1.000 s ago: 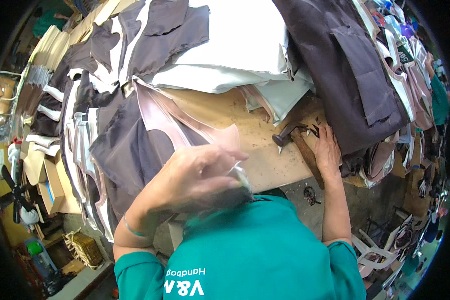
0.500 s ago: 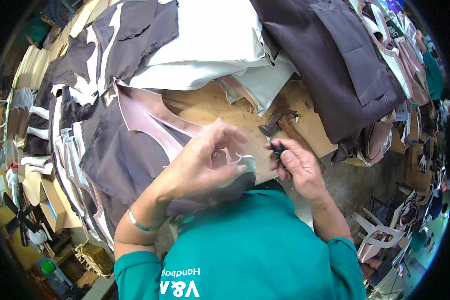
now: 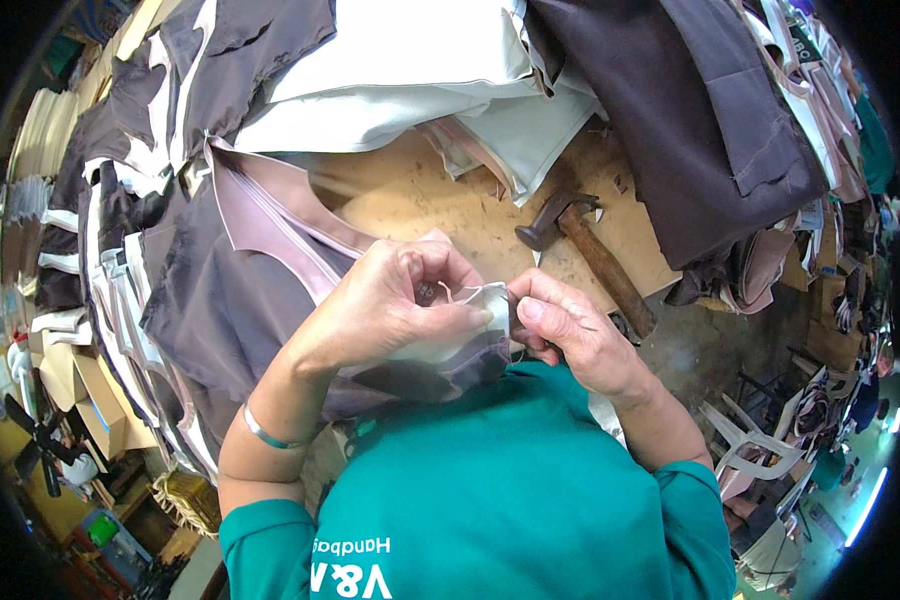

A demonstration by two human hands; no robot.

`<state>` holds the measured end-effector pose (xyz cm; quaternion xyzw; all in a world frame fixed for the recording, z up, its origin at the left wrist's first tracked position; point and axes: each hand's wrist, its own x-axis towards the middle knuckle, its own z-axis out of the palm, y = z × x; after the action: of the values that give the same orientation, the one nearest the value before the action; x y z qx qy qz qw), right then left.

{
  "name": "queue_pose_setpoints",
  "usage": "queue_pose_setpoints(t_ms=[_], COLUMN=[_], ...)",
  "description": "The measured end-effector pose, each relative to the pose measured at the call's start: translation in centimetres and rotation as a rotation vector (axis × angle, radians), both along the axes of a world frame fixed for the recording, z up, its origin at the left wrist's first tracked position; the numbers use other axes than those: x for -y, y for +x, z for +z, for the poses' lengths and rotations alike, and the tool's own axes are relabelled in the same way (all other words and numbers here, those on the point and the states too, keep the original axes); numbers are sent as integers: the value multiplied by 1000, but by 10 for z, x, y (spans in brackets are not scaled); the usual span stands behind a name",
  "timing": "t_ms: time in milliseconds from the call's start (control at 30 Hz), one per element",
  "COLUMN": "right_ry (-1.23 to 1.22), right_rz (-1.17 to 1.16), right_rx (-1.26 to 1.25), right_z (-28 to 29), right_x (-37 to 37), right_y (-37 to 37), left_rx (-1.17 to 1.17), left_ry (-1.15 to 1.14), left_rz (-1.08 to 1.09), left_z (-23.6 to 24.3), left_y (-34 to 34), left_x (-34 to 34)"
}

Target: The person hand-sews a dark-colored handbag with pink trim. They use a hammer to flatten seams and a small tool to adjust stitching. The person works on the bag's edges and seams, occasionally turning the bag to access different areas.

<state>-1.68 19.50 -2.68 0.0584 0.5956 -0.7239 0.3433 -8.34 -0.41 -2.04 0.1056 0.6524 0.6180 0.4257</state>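
My left hand (image 3: 395, 305) is closed, pinching the edge of a bag piece of pink leather (image 3: 270, 220) with dark grey lining (image 3: 220, 310). The piece spreads from the worktable over to my lap. Its pinched corner, pale on the inside (image 3: 440, 345), stands up between my hands. Close against this corner, my right hand (image 3: 575, 335) has thumb and fingers pressed together at the edge. The small black tool seen in it earlier is now mostly hidden by the fingers.
A wooden-handled hammer (image 3: 610, 270) lies on the tan worktable (image 3: 390, 195), beyond my right hand. White panels (image 3: 400, 60) are stacked at the back, dark folded fabric (image 3: 670, 130) at the back right. Bag pieces hang along the left edge. A white plastic chair (image 3: 755, 440) stands lower right.
My right hand has moved left and slightly down, from apart to right at the pinched edge. The black tool went from view into the fingers. My left hand keeps its hold.
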Motion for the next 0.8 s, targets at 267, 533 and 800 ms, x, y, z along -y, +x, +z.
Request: queue_pose_setpoints(t_ms=[267, 533, 800], right_ry=[51, 55, 86], right_rz=[1, 8, -27], right_rx=[-70, -97, -132], right_z=[-3, 0, -5], right_x=[4, 5, 6], right_y=[-3, -2, 3], left_rx=[-2, 0, -5], left_ry=[-36, -23, -20], left_rz=[-6, 8, 3], left_z=[1, -7, -7], left_y=[1, 1, 3], left_x=[-4, -5, -6])
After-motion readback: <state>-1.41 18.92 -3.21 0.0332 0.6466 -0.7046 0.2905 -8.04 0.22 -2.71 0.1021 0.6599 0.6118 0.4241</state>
